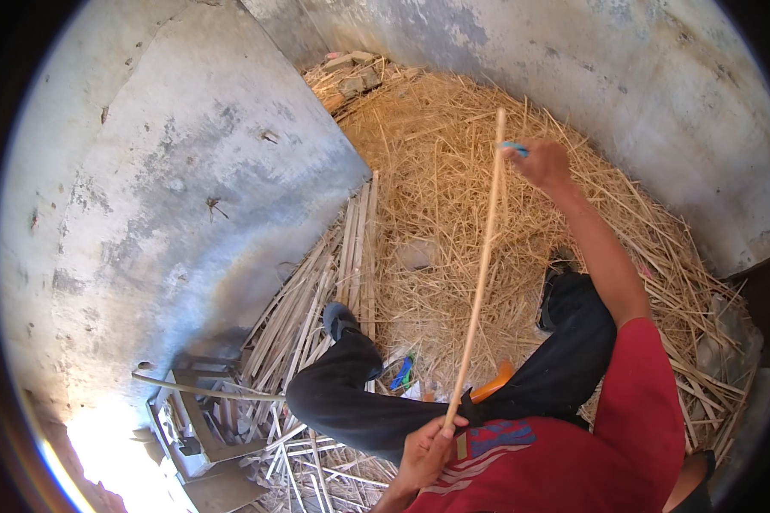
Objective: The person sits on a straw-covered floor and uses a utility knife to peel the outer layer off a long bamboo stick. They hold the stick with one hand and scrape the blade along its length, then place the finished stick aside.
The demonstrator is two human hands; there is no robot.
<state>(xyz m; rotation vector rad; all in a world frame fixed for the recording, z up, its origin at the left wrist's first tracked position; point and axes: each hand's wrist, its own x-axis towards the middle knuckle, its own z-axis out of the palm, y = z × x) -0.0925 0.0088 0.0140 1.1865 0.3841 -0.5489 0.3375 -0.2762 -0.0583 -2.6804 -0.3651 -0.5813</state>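
A long, thin, pale strip of wood or bamboo (484,248) slants up and away from my lap. Its near end is in my left hand (429,451), with the fingers closed round it and the thumb on top. Near the strip's far end, my right hand (541,162) is closed on a small blue object (515,149), which meets the strip's side. Most of that object is hidden by my fingers, so its kind cannot be made out. My right arm is stretched far forward.
Straw-like shavings (453,162) cover the floor ahead. Long split strips (359,248) lie in a pile left of my foot. An orange object (493,382) is by my lap. A wooden frame (198,427) stands at lower left. Grey walls (188,154) enclose the space.
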